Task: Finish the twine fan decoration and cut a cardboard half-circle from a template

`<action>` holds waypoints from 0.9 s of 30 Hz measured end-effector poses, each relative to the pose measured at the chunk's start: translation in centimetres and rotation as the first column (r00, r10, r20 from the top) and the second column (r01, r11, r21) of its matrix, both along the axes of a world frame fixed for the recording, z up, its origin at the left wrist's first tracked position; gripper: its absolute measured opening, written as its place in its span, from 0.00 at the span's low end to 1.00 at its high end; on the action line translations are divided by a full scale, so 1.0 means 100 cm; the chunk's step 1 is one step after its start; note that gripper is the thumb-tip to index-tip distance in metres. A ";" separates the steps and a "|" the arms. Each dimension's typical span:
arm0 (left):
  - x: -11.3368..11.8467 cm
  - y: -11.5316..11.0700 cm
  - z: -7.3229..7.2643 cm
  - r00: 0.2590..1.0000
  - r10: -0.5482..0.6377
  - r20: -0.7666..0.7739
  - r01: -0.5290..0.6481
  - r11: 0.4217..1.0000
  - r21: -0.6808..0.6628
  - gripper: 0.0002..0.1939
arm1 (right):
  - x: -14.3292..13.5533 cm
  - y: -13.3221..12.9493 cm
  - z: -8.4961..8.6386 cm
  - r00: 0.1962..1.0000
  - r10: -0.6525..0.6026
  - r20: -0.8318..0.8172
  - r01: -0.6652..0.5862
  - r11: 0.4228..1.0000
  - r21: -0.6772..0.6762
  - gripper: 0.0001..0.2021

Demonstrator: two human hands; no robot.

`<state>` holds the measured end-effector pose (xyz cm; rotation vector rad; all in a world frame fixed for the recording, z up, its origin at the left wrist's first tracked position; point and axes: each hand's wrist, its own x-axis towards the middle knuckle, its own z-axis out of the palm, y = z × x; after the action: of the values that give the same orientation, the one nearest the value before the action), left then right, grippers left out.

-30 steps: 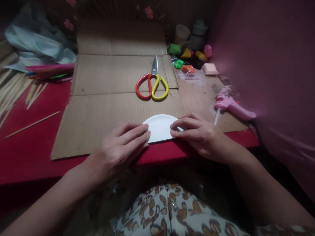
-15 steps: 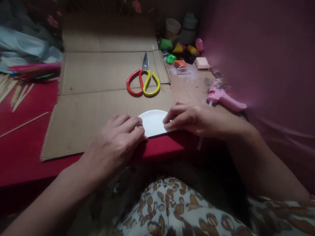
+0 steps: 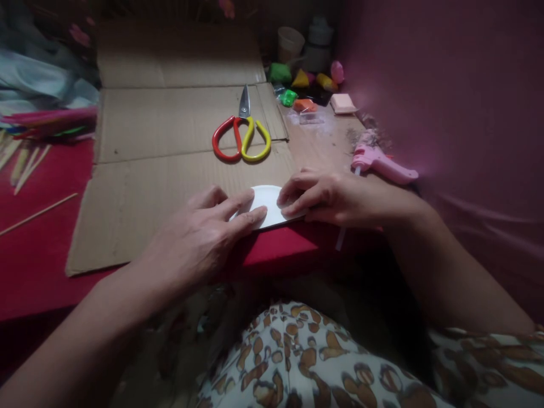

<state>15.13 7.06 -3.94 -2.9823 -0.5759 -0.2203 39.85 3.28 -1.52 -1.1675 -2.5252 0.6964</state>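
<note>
The left grip lies on the plate, its thumb and forefinger apart and both resting on the white surface, so it seems to press more than to pinch. The right grip has its fingertips near together on the other end; whether they clamp the plate I cannot tell, because the underside is hidden. The plate is half-round, with the straight side toward the person, and it looks folded; pressing at both ends probably prevents it from sliding or opening. It is at the near edge of the cardboard, close to the body, where the arms can push down comfortably. Under the cardboard is the red tabletop, which the cardboard perhaps protects. Just beyond the plate, the scissors lie with handles toward the person, convenient for picking up. To the right, the glue gun is beside the right forearm, out of the way but reachable. Farther out are the coloured lumps, with a cup behind them, and at far left the thin sticks, apart from the working place.
</note>
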 end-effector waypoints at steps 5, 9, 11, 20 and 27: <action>0.001 0.001 -0.001 0.998 -0.018 0.056 0.020 0.999 -0.034 0.16 | -0.003 -0.010 -0.009 0.998 -0.068 -0.003 0.068 0.988 0.139 0.15; 0.002 0.003 -0.002 0.997 -0.035 0.073 0.036 0.999 -0.003 0.15 | -0.001 -0.011 -0.020 0.998 -0.030 -0.062 0.041 0.981 0.190 0.14; 0.001 0.004 -0.003 0.997 -0.035 0.068 0.034 0.999 0.003 0.15 | -0.002 -0.012 -0.024 0.995 -0.032 -0.095 0.052 0.975 0.217 0.14; -0.002 0.006 -0.007 0.993 -0.033 0.114 0.039 0.998 -0.052 0.15 | -0.008 -0.021 -0.032 0.989 -0.068 -0.133 0.105 0.950 0.295 0.14; -0.003 0.005 -0.008 0.992 -0.028 0.127 0.036 0.997 -0.067 0.15 | -0.001 -0.018 -0.017 0.994 -0.051 -0.099 0.066 0.984 0.164 0.18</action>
<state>14.88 7.55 -4.75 -3.0626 -0.5596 -0.4020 39.77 1.51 -3.24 -1.1187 -2.4080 0.5023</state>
